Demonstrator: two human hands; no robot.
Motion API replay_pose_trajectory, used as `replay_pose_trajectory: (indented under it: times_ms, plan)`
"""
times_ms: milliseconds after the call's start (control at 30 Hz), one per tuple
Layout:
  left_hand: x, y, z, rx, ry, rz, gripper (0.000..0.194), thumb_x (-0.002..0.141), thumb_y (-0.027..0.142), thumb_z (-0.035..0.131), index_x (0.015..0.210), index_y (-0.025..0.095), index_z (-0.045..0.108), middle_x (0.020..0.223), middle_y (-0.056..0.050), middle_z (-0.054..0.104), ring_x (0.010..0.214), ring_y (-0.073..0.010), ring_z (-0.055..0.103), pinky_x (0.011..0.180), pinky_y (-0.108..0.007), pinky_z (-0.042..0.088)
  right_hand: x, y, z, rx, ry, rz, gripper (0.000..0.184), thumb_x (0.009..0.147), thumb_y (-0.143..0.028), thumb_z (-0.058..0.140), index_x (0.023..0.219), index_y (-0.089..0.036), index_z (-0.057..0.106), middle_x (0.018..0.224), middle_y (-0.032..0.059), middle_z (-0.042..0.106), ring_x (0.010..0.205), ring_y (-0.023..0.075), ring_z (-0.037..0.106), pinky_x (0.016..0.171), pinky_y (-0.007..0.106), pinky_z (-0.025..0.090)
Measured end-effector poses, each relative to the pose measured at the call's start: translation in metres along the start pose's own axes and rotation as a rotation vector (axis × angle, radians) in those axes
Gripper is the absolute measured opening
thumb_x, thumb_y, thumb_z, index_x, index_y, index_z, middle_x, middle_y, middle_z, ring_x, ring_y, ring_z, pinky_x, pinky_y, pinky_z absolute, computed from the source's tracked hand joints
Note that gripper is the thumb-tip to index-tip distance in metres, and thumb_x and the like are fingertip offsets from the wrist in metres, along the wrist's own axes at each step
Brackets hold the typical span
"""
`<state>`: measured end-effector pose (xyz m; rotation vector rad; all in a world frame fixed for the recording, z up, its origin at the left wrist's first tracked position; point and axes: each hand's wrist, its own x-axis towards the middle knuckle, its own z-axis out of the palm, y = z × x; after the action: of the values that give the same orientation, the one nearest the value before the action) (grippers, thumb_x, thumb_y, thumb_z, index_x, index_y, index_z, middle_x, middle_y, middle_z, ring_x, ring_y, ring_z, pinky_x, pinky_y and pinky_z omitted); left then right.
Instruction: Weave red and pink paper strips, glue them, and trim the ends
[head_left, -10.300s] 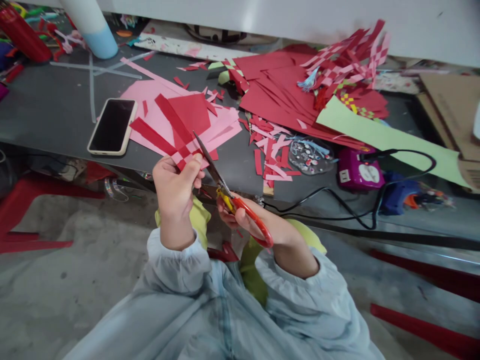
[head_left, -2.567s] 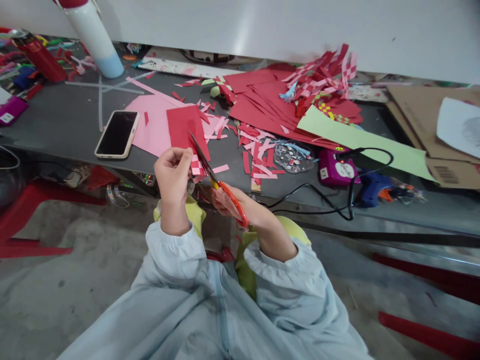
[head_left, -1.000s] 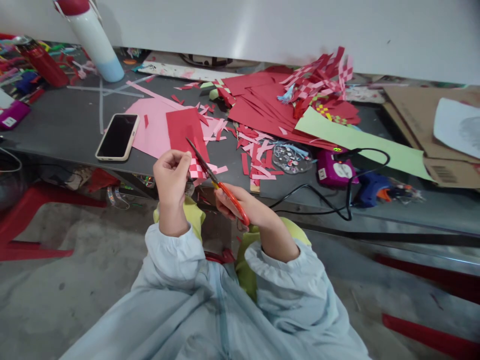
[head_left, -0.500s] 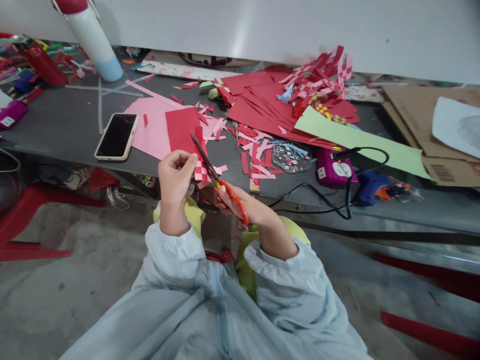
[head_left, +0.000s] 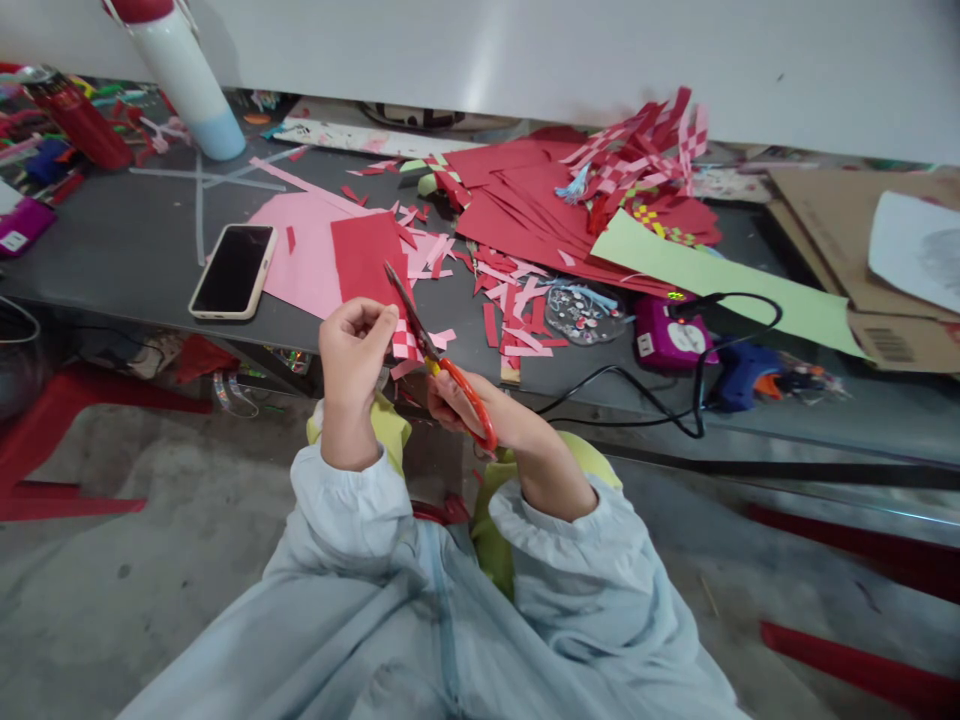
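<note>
My right hand (head_left: 454,398) is wrapped round scissors (head_left: 466,398) with orange-red handles. Their dark blades point up and to the left, and seem to lie together. Beside the blades, my left hand (head_left: 352,350) is closed in a pinch, thumb against the bent fingers; what sits in the pinch is hidden. A small red and pink checkered paper weave (head_left: 403,340) shows between my left fingertips and the scissors; whether my left fingers touch it I cannot tell. Just beyond the hands, a red paper sheet (head_left: 367,250) lies over a pink sheet (head_left: 300,255) on the dark table.
A phone (head_left: 234,272) lies left of the pink paper. Red and pink scraps (head_left: 517,300) are scattered near a pile of red paper (head_left: 517,200). Rightward are a purple box (head_left: 667,335), a black cable (head_left: 637,385) and green paper (head_left: 720,280). A tall bottle (head_left: 187,90) stands far left.
Both hands and the scissors keep almost the same pose. My left hand sits very slightly further right, and the view has shifted a little.
</note>
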<state>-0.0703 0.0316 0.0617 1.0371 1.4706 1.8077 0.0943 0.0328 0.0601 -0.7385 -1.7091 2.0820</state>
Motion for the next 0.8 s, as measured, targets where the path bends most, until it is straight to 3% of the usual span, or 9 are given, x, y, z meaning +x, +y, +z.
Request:
replay_pose_trajectory:
  times_ms: [300,567,800]
  plan:
    - [-0.001,0.0,0.002,-0.021,-0.004,-0.034,0.019,0.069,0.028,0.072,0.059,0.019,0.059,0.05,0.006,0.049,0.041,-0.0049,0.038,0.039,-0.018,0.032,0.0,0.004,-0.002,-0.031,0.018,0.024,0.057,0.083,-0.077,0.044,0.072,-0.022,0.034,0.057,-0.0061,0.038,0.05,0.0073,0.033,0.045,0.024,0.027]
    - [0.001,-0.004,0.0,-0.056,0.053,-0.052,0.026,0.071,0.038,0.075,0.063,0.019,0.059,0.051,0.007,0.047,0.041,-0.0045,0.036,0.037,-0.019,0.028,0.013,0.019,-0.006,0.376,0.241,0.007,0.058,0.074,-0.077,0.058,0.081,-0.024,0.038,0.055,-0.0091,0.035,0.042,0.0056,0.029,0.039,0.02,0.02]
    - [0.004,-0.007,0.0,-0.078,0.092,-0.054,0.032,0.072,0.046,0.074,0.07,0.02,0.056,0.06,0.006,0.047,0.049,-0.006,0.042,0.045,-0.02,0.036,0.015,0.006,-0.01,0.386,0.295,-0.01,0.069,0.063,-0.089,0.053,0.078,-0.024,0.033,0.048,-0.011,0.037,0.032,0.0052,0.027,0.036,0.02,0.017]
